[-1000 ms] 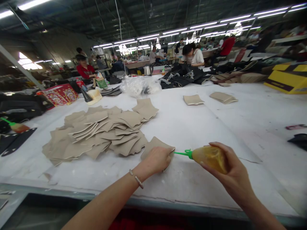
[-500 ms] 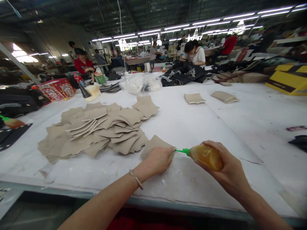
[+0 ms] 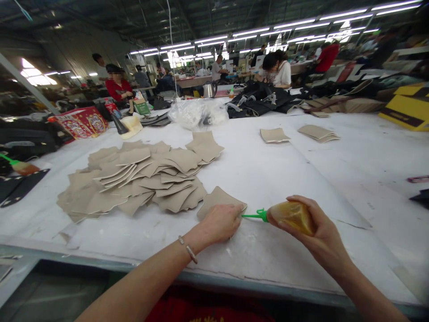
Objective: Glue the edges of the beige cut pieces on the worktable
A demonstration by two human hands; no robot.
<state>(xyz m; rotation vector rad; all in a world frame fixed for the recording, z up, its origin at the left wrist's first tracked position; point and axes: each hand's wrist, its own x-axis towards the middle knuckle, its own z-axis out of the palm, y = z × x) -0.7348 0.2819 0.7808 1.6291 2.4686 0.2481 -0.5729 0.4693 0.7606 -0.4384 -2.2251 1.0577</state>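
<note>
My right hand [image 3: 318,232] is wrapped around a soft glue bottle [image 3: 291,217] of amber liquid, tipped on its side. Its thin green nozzle [image 3: 254,215] points left, the tip at the right edge of a beige leather piece [image 3: 217,197]. My left hand [image 3: 219,223], with a bracelet at the wrist, grips that piece near its right corner with curled fingers; part of the piece is hidden under the hand. Just left of it lies a large loose pile of similar beige pieces [image 3: 134,179], overlapping one another.
Two small stacks, a left one [image 3: 275,135] and a right one [image 3: 318,133], lie farther back on the white tabletop [image 3: 261,174]. Behind are a crumpled plastic bag [image 3: 197,112], black goods [image 3: 258,100] and a yellow box [image 3: 407,107]. Another glue bottle [image 3: 25,167] lies far left. Co-workers sit beyond.
The nozzle tip has slid slightly down and left along the piece's right edge, toward my left fingers. The view has shifted a little; the pile is unchanged.
</note>
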